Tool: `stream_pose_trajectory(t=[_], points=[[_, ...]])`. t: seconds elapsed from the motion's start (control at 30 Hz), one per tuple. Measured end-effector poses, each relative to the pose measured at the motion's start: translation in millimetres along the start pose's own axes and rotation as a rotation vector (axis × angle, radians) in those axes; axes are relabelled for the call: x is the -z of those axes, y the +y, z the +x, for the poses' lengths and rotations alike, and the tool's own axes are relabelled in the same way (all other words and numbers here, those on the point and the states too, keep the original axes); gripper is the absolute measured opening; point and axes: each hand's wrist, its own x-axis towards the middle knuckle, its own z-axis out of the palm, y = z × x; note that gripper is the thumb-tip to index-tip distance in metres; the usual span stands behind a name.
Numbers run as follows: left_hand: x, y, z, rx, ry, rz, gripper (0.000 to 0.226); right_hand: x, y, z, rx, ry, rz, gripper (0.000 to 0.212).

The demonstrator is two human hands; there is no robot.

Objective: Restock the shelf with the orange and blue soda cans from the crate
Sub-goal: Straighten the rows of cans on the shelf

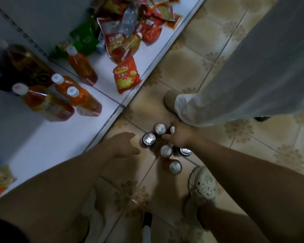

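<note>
Reaching toward soda cans [166,150] on floor [182,67], 5 o'clock from shelf [42,142]; saw none shelved yet. Held left hand [123,144] spread, empty; could not tell grip of right hand [181,137].

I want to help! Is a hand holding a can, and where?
The left hand holds nothing. The right hand curls over the top rim of one soda can on the floor; whether the grip has closed cannot be told.
</note>
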Motion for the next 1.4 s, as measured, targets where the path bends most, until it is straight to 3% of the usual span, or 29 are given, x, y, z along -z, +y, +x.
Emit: stream_pose_trajectory(t=[0.27, 0.47, 0.63, 0.77, 1.07, 1.2, 1.4], points=[[-58.8, -46.8, 43.0, -0.025, 0.016, -0.103, 0.081, -89.7, -2.4, 45.7, 0.049, -0.005, 0.088, 0.067], [-81.2, -75.8, 68.9, -0.034, 0.067, -0.186, 0.082, -131.0, -9.4, 67.8, 0.086, -0.041, -0.069, 0.089], [-90.3, -88.3, 87.5, -0.026, 0.072, -0.251, 0.082, -152.3, -9.7, 87.8, 0.151, 0.082, -0.209, 0.065], [-91.9, -86.0, 83.6, -0.016, 0.053, -0.259, 0.081, -147.4, -7.7, 84.8, 0.229, 0.086, -0.255, 0.061], [-40.7, -47.9, -16.6, -0.188, 0.124, -0.474, 0.093, -68.3, -54.5, -18.1, 0.317, 0.164, 0.342, 0.050], [-17.3, -34.2, -90.5, -0.337, 0.254, -0.671, 0.072, -29.2, -94.8, -81.2, 0.369, 0.210, 0.595, 0.036], [24.7, -8.0, -203.1, -0.378, 0.566, -0.817, 0.063, 22.1, -161.0, -171.3, 0.473, 0.372, 0.785, 0.065]])
